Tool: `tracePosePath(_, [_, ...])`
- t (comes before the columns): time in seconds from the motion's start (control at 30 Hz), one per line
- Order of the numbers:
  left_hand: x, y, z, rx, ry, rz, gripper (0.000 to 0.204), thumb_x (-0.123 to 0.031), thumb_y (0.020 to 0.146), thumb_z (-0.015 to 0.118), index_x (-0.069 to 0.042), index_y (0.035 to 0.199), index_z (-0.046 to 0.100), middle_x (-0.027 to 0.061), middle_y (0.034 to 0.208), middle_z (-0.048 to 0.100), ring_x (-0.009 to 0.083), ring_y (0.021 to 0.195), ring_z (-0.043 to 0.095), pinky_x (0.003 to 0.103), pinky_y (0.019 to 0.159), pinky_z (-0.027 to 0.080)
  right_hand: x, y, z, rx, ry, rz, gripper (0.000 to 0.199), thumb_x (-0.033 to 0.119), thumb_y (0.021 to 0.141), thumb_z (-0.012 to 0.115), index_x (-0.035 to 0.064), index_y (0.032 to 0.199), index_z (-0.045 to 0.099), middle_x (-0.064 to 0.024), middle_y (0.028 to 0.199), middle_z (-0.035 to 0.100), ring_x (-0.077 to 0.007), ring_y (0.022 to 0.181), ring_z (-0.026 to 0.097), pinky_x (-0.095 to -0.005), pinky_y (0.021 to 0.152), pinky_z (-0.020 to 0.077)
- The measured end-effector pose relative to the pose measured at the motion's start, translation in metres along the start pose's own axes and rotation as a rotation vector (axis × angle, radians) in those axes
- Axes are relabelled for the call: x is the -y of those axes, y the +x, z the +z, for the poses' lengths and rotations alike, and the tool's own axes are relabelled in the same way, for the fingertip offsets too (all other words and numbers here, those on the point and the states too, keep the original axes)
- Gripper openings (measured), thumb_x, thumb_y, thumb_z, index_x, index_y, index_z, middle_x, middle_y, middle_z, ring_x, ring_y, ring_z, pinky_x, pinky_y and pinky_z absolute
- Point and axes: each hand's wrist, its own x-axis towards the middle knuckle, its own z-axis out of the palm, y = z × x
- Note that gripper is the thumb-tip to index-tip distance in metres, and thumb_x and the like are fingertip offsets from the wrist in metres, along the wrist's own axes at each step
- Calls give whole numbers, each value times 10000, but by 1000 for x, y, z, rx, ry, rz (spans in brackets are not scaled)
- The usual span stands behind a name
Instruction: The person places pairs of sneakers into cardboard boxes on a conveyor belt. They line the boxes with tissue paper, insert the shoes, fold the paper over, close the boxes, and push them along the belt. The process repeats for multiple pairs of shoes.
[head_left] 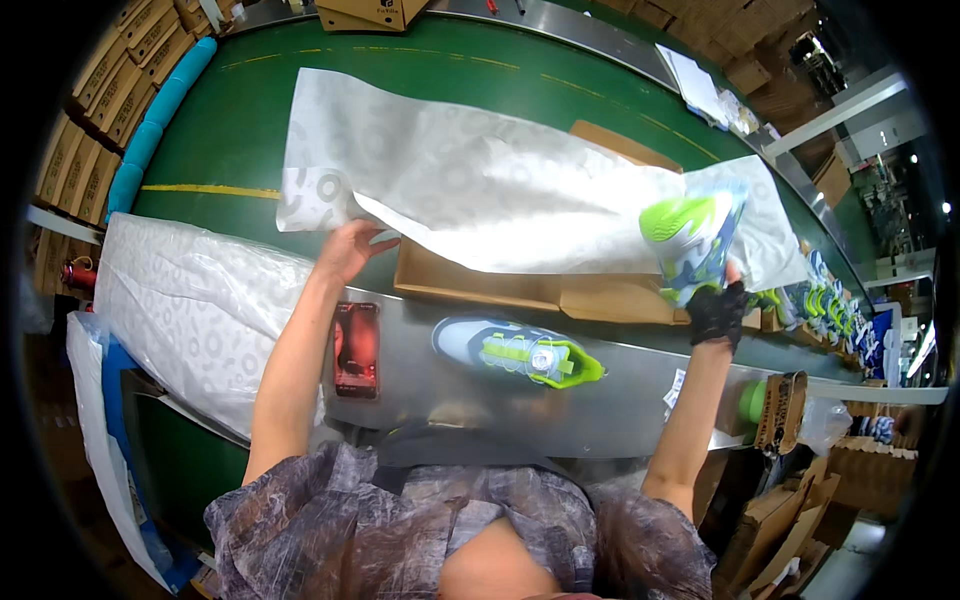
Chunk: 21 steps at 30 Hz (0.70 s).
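Note:
My left hand [346, 250] is at the lower left edge of a sheet of patterned white tissue paper [450, 170], its visible fingers stretched out and apart. Its fingertips reach the paper's edge, which partly hides them. The paper spreads over a brown cardboard shoebox [480, 282]. At the box's right end, my black-gloved right hand [718, 308] grips a blue and lime-green sneaker [690, 235], tilted with its lime sole showing. A matching sneaker [515, 350] lies on the metal edge nearer me.
A red-screened phone [357, 350] lies left of the loose sneaker. More patterned tissue sheets [200, 320] are stacked at left. Several sneakers [825, 305] line the green belt [230, 130] at far right. Stacked boxes [115, 80] stand far left. A tape roll [752, 402] is at right.

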Motion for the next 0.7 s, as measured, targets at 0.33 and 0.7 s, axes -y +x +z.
tracePosePath(0.33, [-37,-20,19,-166,-221,118,276,-178,786,519,-36,1022,498,101,1108,490,252,1051,453,530,917,349,59,51,132,397,1018,210,316,146,788,574,25,1069,495,-83,955,570,-178,860,554,-319,755,458])
tracePosePath(0.7, [26,-68,97,-448,518,451,740,-268,701,722,38,1249,330,180,1253,356,236,1115,401,363,927,326,57,-41,232,64,580,432,604,162,657,729,57,1161,412,-59,894,512,-131,694,484,-260,576,396])
